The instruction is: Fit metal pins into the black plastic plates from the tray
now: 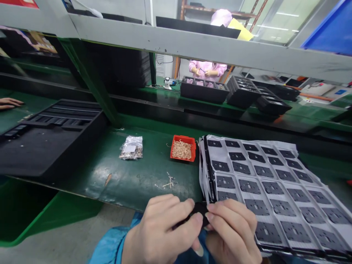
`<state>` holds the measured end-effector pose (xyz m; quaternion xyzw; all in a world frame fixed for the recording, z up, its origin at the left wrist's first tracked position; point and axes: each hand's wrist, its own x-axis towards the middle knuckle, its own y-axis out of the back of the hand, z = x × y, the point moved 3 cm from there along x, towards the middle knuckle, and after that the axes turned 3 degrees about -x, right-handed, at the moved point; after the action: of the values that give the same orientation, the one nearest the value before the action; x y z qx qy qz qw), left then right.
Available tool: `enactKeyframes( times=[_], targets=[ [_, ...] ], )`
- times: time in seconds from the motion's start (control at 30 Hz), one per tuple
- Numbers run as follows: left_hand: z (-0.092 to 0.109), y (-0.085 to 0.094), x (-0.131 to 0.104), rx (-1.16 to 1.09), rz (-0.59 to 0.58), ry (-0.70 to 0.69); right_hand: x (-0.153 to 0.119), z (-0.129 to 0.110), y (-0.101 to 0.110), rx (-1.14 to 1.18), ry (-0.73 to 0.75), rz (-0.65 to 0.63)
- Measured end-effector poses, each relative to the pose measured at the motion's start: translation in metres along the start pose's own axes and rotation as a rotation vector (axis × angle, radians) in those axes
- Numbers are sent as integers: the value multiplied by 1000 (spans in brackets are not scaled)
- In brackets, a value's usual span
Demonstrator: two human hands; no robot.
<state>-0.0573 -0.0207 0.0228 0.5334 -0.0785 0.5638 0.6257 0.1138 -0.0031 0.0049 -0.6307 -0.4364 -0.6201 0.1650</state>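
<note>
A small black part is pinched between my two hands at the table's front edge. My left hand grips it from the left, fingers bent around it. On the other side, the fingertips of my right hand press on its right end. Just right of my hands lies a stack of white-lined trays with flat dark plates in rows. Beyond my hands sits a red bin of thin tan pieces, and a few loose pale pieces lie on the green table.
A clear plastic bag lies left of the bin. Farther left stands a large black case, with a green crate below. Another person's hand rests at the far left. Across the bench, a person in pink works behind black boxes.
</note>
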Motion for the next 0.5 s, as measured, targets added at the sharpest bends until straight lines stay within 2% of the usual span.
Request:
enactKeyframes(
  times=[0.2, 0.27, 0.37, 0.43, 0.5],
  targets=[
    [6, -3, 7, -81, 51, -22, -9, -3, 4, 25, -93, 94],
    [13, -9, 4, -173, 40, 16, -15, -2, 7, 4, -92, 131],
    [18, -15, -5, -322, 7, 150, -22, 1, 6, 24, -96, 157],
    [4, -13, 1, -312, -19, 243, -23, 7, 1, 78, -131, 152],
    [-35, -3, 25, -181, -48, 395, -23, 17, -4, 57, -251, 84]
  ],
)
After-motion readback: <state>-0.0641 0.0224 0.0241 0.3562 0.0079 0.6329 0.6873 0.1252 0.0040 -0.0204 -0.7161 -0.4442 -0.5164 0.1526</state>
